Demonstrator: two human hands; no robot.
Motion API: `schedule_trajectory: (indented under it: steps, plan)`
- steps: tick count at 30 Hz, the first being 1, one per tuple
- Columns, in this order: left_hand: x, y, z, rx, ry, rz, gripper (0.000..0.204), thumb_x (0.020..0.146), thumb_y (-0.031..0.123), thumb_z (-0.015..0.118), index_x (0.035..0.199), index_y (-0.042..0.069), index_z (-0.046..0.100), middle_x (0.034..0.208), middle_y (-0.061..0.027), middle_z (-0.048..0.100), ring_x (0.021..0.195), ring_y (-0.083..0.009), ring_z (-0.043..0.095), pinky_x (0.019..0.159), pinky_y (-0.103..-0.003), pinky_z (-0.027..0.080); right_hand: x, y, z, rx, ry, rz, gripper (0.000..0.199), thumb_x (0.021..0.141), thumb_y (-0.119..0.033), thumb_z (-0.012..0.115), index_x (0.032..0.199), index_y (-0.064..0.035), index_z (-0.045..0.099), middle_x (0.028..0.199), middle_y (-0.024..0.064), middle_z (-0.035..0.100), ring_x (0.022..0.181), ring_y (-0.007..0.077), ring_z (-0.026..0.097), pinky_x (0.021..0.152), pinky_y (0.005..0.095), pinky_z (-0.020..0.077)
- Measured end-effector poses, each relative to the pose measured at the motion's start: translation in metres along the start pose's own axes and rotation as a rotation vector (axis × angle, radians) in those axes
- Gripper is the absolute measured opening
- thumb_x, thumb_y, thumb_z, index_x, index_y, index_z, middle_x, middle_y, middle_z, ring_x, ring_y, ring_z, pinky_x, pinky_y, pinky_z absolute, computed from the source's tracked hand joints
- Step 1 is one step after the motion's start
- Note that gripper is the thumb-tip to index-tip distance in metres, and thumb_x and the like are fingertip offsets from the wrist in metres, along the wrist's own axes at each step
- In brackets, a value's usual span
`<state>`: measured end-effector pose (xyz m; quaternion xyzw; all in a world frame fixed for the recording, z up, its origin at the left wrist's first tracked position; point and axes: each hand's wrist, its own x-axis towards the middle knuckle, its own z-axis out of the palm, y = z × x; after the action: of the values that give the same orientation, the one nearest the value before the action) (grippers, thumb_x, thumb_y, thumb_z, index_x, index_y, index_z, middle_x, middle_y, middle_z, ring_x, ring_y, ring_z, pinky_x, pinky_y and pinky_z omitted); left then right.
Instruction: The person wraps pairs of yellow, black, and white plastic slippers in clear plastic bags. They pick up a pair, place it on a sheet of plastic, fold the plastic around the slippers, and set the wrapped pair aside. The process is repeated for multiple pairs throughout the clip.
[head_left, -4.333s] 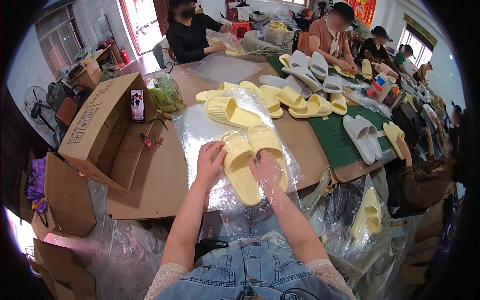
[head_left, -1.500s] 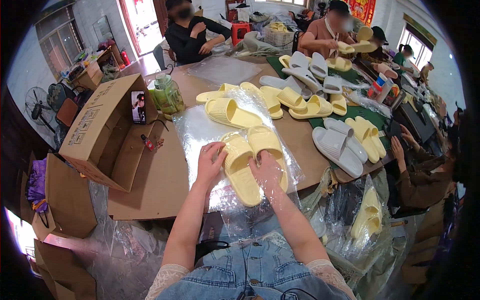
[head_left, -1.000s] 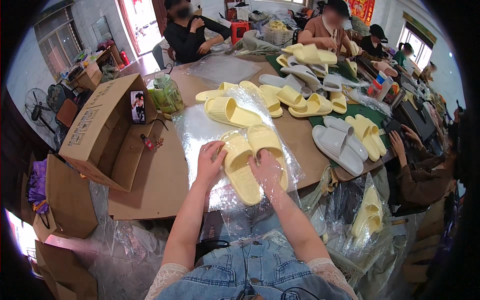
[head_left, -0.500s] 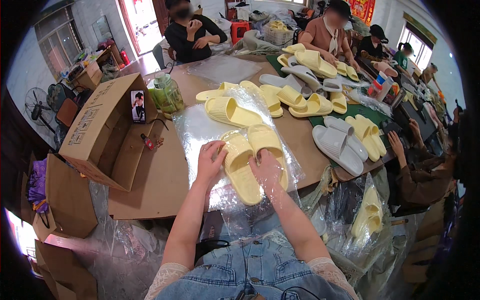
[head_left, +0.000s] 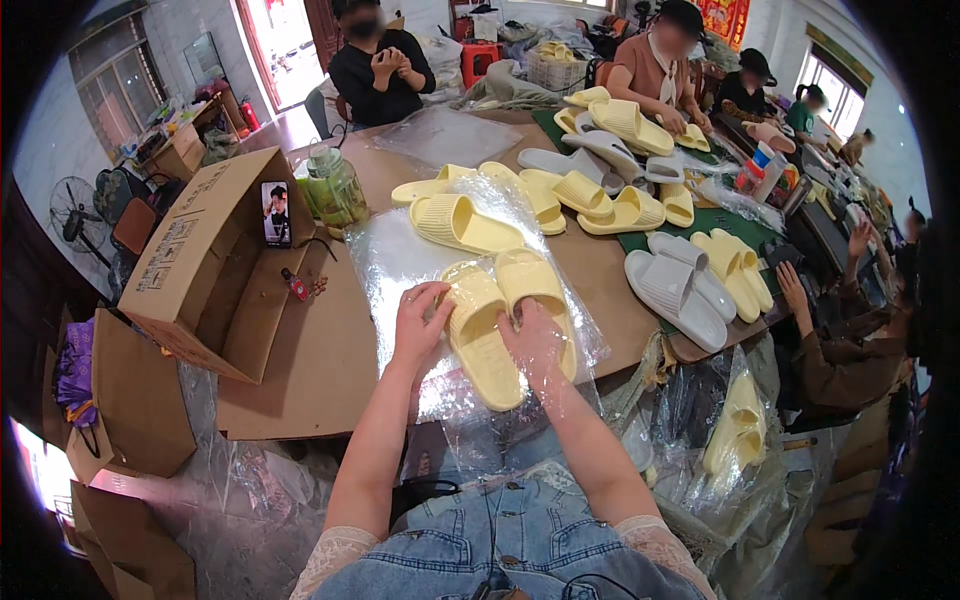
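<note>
Pair of pale yellow slippers is lying at the near edge of the table (head_left: 300, 405), soles down, toes pointing away, side by side on a glossy heap of clear plastic film (head_left: 395, 265). Left slipper (head_left: 490, 372) is showing a ribbed, rounded strap and a smooth moulded footbed; right slipper (head_left: 527, 272) is matching it in shape. Left hand (head_left: 418, 325) is resting against the outer side of the left slipper's strap, fingers slightly bent, thumb standing apart; cannot tell whether they are gripping. Right hand (head_left: 535, 340) is reaching to the right slipper's foot opening, close by the left slipper's inner edge; fingertips are partly hidden, so cannot tell how tightly they are closing. Film is glinting in hard, crinkled highlights around both. Just beyond, another ribbed yellow slipper (head_left: 465, 225) is lying aslant. To the left, a stiff brown carton (head_left: 195, 250) is gaping on its side; behind it, a rounded, see-through greenish jar (head_left: 335, 195) is standing upright.
</note>
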<state>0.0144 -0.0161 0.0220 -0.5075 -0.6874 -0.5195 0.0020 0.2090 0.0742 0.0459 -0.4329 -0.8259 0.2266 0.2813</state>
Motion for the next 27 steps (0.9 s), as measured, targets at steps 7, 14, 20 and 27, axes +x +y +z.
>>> schedule_trajectory:
  steps: [7,14,20,27]
  plan:
    - [-0.0001,0.004,-0.0004,-0.005,0.01,0.007,0.03,0.083,0.018,0.072,0.112,0.009,0.071,0.115,-0.0102,0.068,0.11,-0.0305,0.057,0.098,-0.04,0.045,-0.0004,-0.0018,-0.0026,-0.017,0.001,0.003,0.035,0.09,-0.036,0.064,0.098,-0.0021,0.059,0.096,0.0184,0.065,0.088,0.0371,0.065,0.077,0.0476,0.0514]
    - [-0.0007,0.0009,0.0008,-0.017,0.013,-0.002,0.03,0.083,0.018,0.072,0.112,0.009,0.071,0.115,-0.0099,0.068,0.111,-0.0307,0.057,0.098,-0.04,0.045,-0.0011,-0.0012,-0.0012,0.006,-0.009,0.015,0.036,0.09,-0.036,0.063,0.099,-0.0017,0.059,0.097,0.0182,0.065,0.089,0.0369,0.065,0.077,0.0473,0.0515]
    - [-0.0004,0.0015,-0.0007,-0.001,0.004,0.009,0.03,0.084,0.018,0.071,0.113,0.009,0.071,0.116,-0.0099,0.067,0.111,-0.0308,0.056,0.099,-0.04,0.045,-0.0013,-0.0018,-0.002,0.0,0.002,0.004,0.035,0.09,-0.036,0.063,0.099,-0.0022,0.06,0.096,0.0176,0.066,0.089,0.0364,0.065,0.077,0.0471,0.0516]
    - [-0.0007,0.0021,0.0002,-0.02,0.011,0.007,0.03,0.084,0.018,0.071,0.112,0.009,0.071,0.116,-0.0102,0.067,0.111,-0.0307,0.056,0.099,-0.04,0.045,-0.0001,0.0016,0.0014,-0.006,0.018,-0.012,0.035,0.09,-0.037,0.063,0.098,-0.0025,0.06,0.094,0.0181,0.066,0.088,0.0366,0.065,0.077,0.0471,0.0515]
